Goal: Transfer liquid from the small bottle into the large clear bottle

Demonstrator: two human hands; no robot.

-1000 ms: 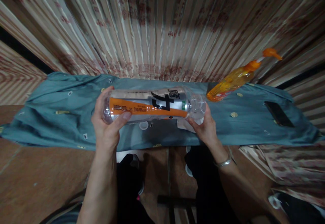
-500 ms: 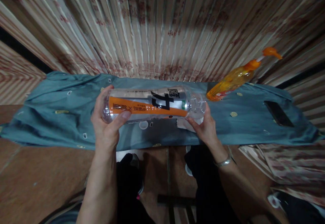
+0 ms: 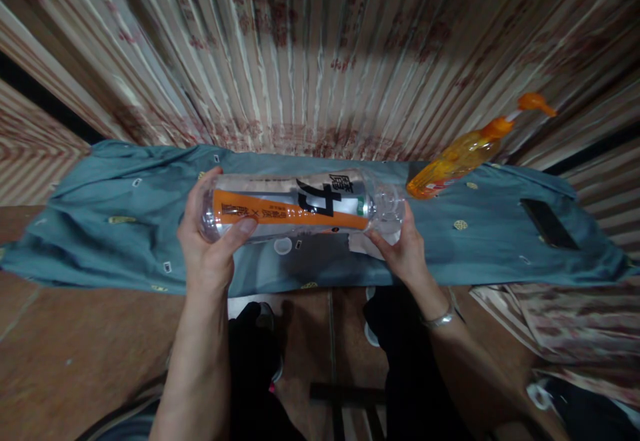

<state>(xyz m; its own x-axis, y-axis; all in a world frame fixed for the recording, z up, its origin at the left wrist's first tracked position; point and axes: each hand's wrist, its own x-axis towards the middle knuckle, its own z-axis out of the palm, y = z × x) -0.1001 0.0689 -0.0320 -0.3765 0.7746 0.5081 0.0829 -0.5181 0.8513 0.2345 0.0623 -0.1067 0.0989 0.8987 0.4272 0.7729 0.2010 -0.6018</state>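
Observation:
Between my hands a clear plastic bottle (image 3: 290,204) with an orange, silver and black label lies sideways above the cloth. My left hand (image 3: 213,241) grips its base end, thumb across the front of the label. Around the neck end at the right, my right hand (image 3: 403,244) is closed, its thumb below the shoulder. On the cloth just under the bottle lies a small white round cap (image 3: 283,246). A whitish piece (image 3: 367,246), perhaps paper, shows partly behind the bottle near my right hand.
A teal patterned cloth (image 3: 135,227) covers the narrow table. An orange pump bottle (image 3: 455,157) stands at the back right, and a dark phone (image 3: 549,223) lies farther right. Behind the table hangs a pleated curtain (image 3: 300,61). A dark stool (image 3: 347,394) shows below.
The bottle has turned very slightly about its length, so the label's characters sit a little higher. Both hands keep their places on it.

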